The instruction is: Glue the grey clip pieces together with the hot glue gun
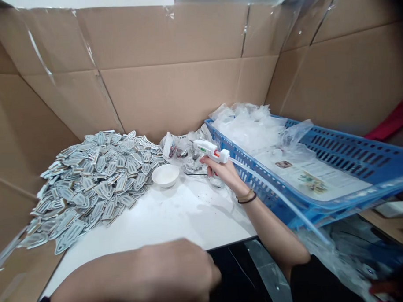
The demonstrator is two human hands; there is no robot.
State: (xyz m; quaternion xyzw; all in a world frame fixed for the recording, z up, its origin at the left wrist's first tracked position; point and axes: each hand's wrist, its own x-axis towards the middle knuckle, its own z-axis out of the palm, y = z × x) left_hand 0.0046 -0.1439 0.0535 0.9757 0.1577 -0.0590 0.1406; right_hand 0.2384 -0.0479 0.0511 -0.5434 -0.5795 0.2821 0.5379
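My right hand (218, 168) is wrapped round a white glue gun (206, 148) with orange parts, beside the blue basket. A long whitish glue stick (282, 199) sticks out of its back end, toward the lower right. Near the table's front edge, my left hand (182, 275) is blurred by motion; its fingers are mostly hidden, so what it holds, if anything, does not show. A white bowl (166, 175) stands left of the glue gun. Many small grey-white flat pieces (99, 176) lie heaped on the left.
Cardboard walls (174, 42) surround the white table (157, 218) at the back and sides. The blue basket (336, 139) at the right holds clear plastic bags (250, 127) and printed paper (321, 177). Crumpled plastic with small pieces (181, 151) lies behind the bowl.
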